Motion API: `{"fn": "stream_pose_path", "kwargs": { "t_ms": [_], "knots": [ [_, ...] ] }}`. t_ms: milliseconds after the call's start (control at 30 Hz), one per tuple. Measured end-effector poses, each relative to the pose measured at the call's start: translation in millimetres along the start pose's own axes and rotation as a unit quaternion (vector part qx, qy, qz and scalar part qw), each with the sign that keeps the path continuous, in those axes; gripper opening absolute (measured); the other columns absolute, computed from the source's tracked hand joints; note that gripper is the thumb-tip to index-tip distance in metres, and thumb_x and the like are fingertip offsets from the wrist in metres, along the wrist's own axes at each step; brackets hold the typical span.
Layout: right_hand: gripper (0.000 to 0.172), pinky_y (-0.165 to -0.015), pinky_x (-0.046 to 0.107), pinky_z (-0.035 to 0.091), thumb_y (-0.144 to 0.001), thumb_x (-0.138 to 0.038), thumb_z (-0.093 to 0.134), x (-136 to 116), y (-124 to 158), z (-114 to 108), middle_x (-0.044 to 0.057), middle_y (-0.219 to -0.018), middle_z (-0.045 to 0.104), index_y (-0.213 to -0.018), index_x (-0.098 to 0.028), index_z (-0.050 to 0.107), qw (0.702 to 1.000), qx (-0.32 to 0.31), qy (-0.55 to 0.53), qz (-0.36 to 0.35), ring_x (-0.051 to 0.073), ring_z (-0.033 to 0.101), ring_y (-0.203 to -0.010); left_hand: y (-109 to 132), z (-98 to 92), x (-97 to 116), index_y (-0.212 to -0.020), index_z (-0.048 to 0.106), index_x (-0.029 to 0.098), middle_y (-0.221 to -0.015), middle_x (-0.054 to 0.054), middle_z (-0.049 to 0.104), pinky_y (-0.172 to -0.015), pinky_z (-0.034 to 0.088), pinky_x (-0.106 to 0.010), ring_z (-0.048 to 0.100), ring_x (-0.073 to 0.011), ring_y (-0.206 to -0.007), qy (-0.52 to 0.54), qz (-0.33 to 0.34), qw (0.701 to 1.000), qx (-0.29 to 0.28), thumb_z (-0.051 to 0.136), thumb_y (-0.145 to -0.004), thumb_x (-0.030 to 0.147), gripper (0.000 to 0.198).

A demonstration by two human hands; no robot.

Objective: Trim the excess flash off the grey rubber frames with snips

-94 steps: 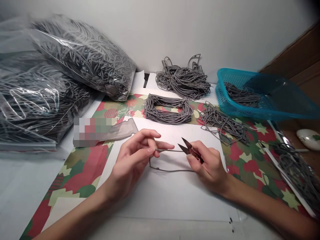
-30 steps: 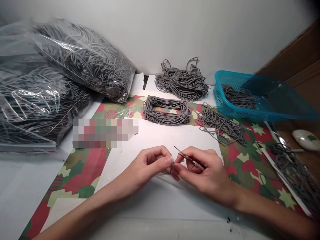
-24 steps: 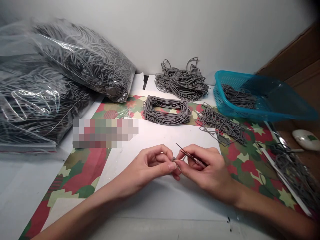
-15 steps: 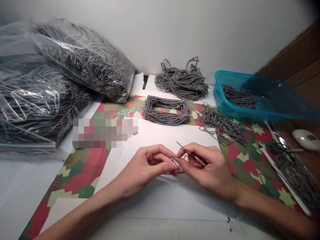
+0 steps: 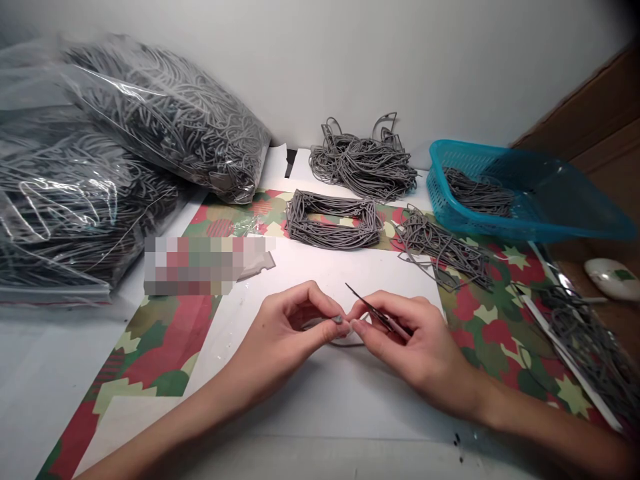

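A: I've got the head cam up. What's in the hands?

B: L hand (image 5: pixel 285 327) and R hand (image 5: pixel 410 350) are together, mid-frame, fingers just beside each other. Can't tell if they touch. R holds thread snips (image 5: pixel 384 315), blades up-left, looks shut. Grip end's hidden by R fingers.

A: Where's the piece I'm working on?

B: Gray cord loop (image 5: pixel 345 342) is between the hands, pinched by L thumb & index. Most of it's behind the fingers, only the lower curve shows under them, plus a small nub at L fingertips. Snip tips point clear above it, not on the cord as far as I can see.

A: Arms?

B: Both bare, coming in from the bottom corners, elbows cut off by frame, wrists angled inward. Hands sit over white paper sheet (image 5: pixel 380 267), can't tell if they rest on it.

A: Rest of the bench?

B: Ahead: rectangular cord stack (image 5: pixel 333 220), tangled cord pile (image 5: pixel 363 167), loose cord pile (image 5: pixel 443 250). Blue plastic basket (image 5: pixel 440 167) on the R holds gray cord bundle (image 5: pixel 477 192). Far L, two clear plastic bags (image 5: pixel 170 113) full of cord. Blurred patch (image 5: pixel 207 267) hides whatever's on the sheet's L side. All on star-print wrapping paper (image 5: pixel 160 353).
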State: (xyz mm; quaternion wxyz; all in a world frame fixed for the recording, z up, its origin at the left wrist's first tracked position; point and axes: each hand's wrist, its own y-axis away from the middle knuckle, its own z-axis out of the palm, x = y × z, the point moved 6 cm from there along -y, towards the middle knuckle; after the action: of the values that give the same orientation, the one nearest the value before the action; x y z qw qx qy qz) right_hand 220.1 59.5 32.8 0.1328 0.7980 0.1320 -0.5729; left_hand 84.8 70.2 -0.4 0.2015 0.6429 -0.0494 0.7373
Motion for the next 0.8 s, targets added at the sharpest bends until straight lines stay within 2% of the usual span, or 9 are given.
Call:
{"fn": "stream_pose_path", "kwargs": {
  "t_ms": [100,200,333,433,533,633,733,800],
  "knots": [
    [0.013,-0.045,0.020,0.021,-0.090,-0.023,0.055,2,0,2,-0.008,-0.057,0.031,-0.082,-0.016,0.061,0.999,-0.024,-0.021,0.017,0.006,0.027,-0.052,2,-1.7,5,-0.069,0.062,0.018,-0.071,0.003,0.070,-0.067,0.054,-0.017,0.067,-0.0103,-0.071,-0.053,0.057,0.997,0.009,0.068,-0.077,0.011,0.013],
    [0.013,-0.047,0.021,0.022,-0.091,-0.027,0.055,5,-1,4,-0.007,-0.058,0.035,-0.086,-0.017,0.062,0.997,-0.049,-0.051,0.032,0.006,0.028,-0.053,5,-2.6,12,-0.073,0.063,0.019,-0.075,0.002,0.070,-0.069,0.054,-0.018,0.067,-0.0110,-0.073,-0.128,0.140,0.982,0.013,0.064,-0.080,0.008,0.013],
    [0.015,-0.052,0.021,0.027,-0.091,-0.031,0.057,11,-1,6,-0.006,-0.063,0.039,-0.086,-0.018,0.062,0.991,-0.063,-0.094,0.065,0.008,0.033,-0.060,12,-2.2,22,-0.078,0.059,0.019,-0.074,0.003,0.068,-0.069,0.053,-0.019,0.067,-0.0101,-0.070,-0.260,0.270,0.926,0.038,0.064,-0.081,0.004,0.016],
    [0.017,-0.055,0.023,0.028,-0.090,-0.034,0.058,16,-2,7,-0.005,-0.065,0.041,-0.086,-0.018,0.063,0.990,-0.070,-0.091,0.086,0.009,0.035,-0.063,18,-0.1,26,-0.081,0.058,0.018,-0.071,0.003,0.066,-0.063,0.052,-0.018,0.064,-0.0096,-0.065,-0.331,0.333,0.881,0.053,0.065,-0.081,0.005,0.015],
    [0.018,-0.055,0.024,0.026,-0.089,-0.036,0.059,19,-3,7,-0.004,-0.067,0.043,-0.089,-0.019,0.064,0.990,-0.075,-0.073,0.096,0.010,0.034,-0.062,21,2.5,28,-0.081,0.057,0.017,-0.069,0.001,0.064,-0.064,0.053,-0.022,0.063,-0.0115,-0.063,-0.384,0.368,0.844,0.062,0.062,-0.084,0.008,0.011],
    [0.018,-0.054,0.024,0.026,-0.090,-0.035,0.058,19,-3,8,-0.004,-0.067,0.042,-0.092,-0.019,0.065,0.991,-0.082,-0.063,0.090,0.009,0.033,-0.061,23,4.9,29,-0.079,0.056,0.019,-0.067,0.002,0.064,-0.071,0.054,-0.027,0.061,-0.0121,-0.060,-0.411,0.390,0.822,0.064,0.060,-0.084,0.007,0.014],
    [0.014,-0.051,0.023,0.024,-0.088,-0.031,0.062,17,-4,7,-0.006,-0.061,0.039,-0.087,-0.017,0.065,0.993,-0.086,-0.044,0.068,0.008,0.030,-0.057,23,7.6,27,-0.080,0.057,0.019,-0.069,0.001,0.067,-0.080,0.053,-0.030,0.063,-0.0137,-0.064,-0.422,0.380,0.822,0.039,0.061,-0.083,0.006,0.015],
    [0.013,-0.050,0.022,0.024,-0.087,-0.028,0.064,14,-4,6,-0.007,-0.060,0.041,-0.081,-0.016,0.063,0.995,-0.084,-0.035,0.050,0.007,0.030,-0.056,21,7.0,26,-0.079,0.058,0.019,-0.069,0.000,0.067,-0.075,0.052,-0.027,0.063,-0.0140,-0.065,-0.412,0.345,0.843,0.027,0.064,-0.083,0.009,0.013]
  ]
}}
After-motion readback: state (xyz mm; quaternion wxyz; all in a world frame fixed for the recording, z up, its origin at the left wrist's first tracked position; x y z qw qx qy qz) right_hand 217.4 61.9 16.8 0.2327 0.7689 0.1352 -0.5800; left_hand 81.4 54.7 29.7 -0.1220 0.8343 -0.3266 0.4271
